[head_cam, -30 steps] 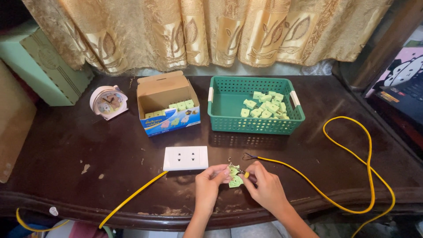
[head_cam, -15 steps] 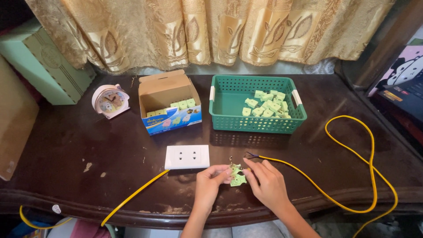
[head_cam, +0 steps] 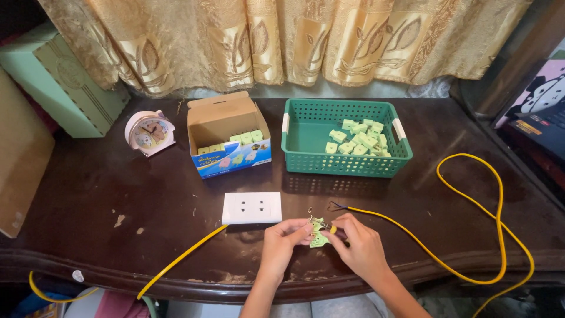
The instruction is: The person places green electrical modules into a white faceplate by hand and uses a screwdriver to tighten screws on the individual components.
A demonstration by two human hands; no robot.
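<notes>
In the head view, both forearms are coming up from the bottom edge and meeting near the front of the dark wooden table [head_cam: 88, 194]. The left hand [head_cam: 282, 241] is lying palm down, wrist straight, its fingertips pinching the left side of a small pale green socket piece [head_cam: 318, 233]. The right hand [head_cam: 360, 247] is angling in from the right, knuckles up, fingers curling around a small yellow-handled tool [head_cam: 331, 229] whose tip is resting against the green piece. So both hands are clenched in a grip, one on the piece, one on the tool. The piece is sitting just above the table surface, between the two hands, just in front of and to the right of the white outlet plate [head_cam: 252, 208].

A yellow cable [head_cam: 471, 224] is looping across the right side of the table, its stripped end lying just behind the right hand. Another yellow cable [head_cam: 176, 262] is running off the front edge at left. Farther back, a green plastic basket [head_cam: 306, 138] is holding more pale green pieces, an open cardboard box [head_cam: 226, 126] is standing beside it, and a small pink clock [head_cam: 149, 132] is sitting further left.
</notes>
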